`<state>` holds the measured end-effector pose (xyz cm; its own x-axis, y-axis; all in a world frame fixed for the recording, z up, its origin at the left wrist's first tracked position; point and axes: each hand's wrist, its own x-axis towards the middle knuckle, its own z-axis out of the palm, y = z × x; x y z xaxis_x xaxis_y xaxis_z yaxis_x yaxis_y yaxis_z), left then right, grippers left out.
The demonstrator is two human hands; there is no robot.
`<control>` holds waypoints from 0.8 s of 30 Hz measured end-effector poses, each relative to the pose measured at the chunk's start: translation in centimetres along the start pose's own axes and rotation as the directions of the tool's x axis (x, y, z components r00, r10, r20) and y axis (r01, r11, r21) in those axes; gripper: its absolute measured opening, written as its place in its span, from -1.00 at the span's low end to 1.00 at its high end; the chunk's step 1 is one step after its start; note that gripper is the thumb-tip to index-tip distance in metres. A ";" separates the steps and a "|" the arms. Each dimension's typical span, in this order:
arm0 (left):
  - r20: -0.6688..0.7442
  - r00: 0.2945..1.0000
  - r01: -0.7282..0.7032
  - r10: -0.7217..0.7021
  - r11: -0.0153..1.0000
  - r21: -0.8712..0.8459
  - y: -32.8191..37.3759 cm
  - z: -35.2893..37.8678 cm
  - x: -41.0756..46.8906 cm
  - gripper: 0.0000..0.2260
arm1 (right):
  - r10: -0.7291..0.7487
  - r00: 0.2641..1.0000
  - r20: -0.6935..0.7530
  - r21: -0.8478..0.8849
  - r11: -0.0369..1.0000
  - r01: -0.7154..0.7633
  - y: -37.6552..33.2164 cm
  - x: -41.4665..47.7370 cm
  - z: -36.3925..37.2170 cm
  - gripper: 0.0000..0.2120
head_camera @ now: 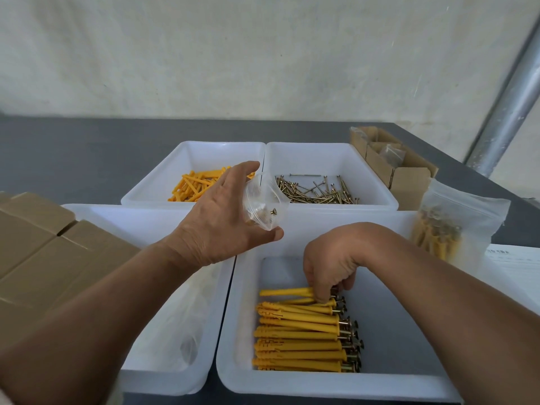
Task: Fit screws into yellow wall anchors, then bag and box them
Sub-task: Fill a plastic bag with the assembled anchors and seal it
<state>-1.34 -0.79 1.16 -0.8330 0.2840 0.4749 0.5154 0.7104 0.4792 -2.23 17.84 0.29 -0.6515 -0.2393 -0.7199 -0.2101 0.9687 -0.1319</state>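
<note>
My left hand [225,211] holds a small clear plastic bag [264,200] in the air above the bins; a screw head shows inside it. Down in the near right white bin [233,331], my right hand [330,264] pinches the top one of several yellow anchors with screws fitted [301,334], which lie in a neat row. Loose yellow anchors [193,185] fill the far left bin [163,171]. Loose screws [315,190] lie in the far right bin [374,176].
The near left white bin [163,372] holds clear bags. Closed cardboard boxes [38,241] stack at the left. Open cardboard boxes [409,173] and a filled bag of anchors [450,226] stand at the right, beside a paper sheet [514,267]. A metal pole [508,103] rises behind.
</note>
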 end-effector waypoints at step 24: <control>0.003 1.000 0.017 -0.017 0.999 -0.036 0.0 -0.1 -0.1 -0.08 | 0.076 0.429 -0.900 0.251 0.896 0.367 0.8 -3.4 -3.3 -0.90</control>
<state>-1.28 -0.91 1.21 -0.8422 0.2738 0.4645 0.5081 0.6916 0.5134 -2.56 19.18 4.83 -0.9515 -0.0875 0.2949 -0.2445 0.7966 -0.5528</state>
